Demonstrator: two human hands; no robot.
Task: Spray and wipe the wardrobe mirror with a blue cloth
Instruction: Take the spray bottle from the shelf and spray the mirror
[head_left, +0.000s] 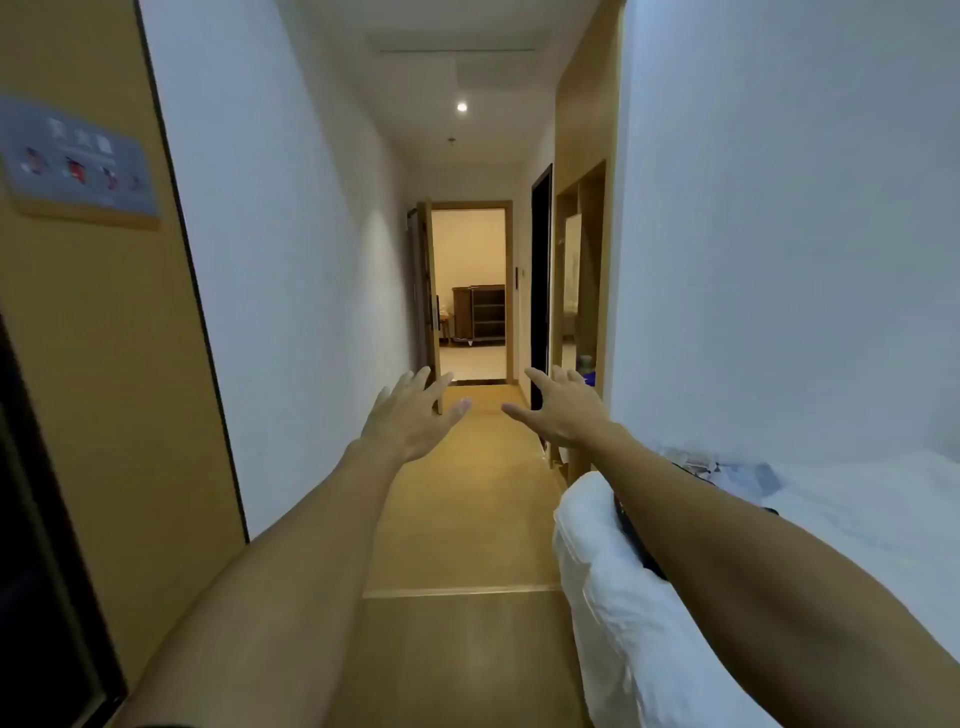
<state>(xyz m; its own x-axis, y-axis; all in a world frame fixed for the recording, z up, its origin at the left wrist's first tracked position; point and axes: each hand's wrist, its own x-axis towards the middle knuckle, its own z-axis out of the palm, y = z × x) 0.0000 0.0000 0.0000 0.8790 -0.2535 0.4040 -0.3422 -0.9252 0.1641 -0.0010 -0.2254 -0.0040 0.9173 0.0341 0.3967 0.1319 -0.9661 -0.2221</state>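
Both hands, left hand (410, 415) and right hand (563, 410), spread empty; no cloth or spray held, so wiping can't start.

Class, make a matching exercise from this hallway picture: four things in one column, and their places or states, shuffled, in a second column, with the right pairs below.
Things:
1. left hand
2. white bedding
3. grey sign
4. far door

Places or states:
A. on the wooden panel at the left
B. empty, fingers spread
C. standing open at the corridor's end
D. lower right, beneath the right forearm

Pairs: 1-B, 2-D, 3-A, 4-C
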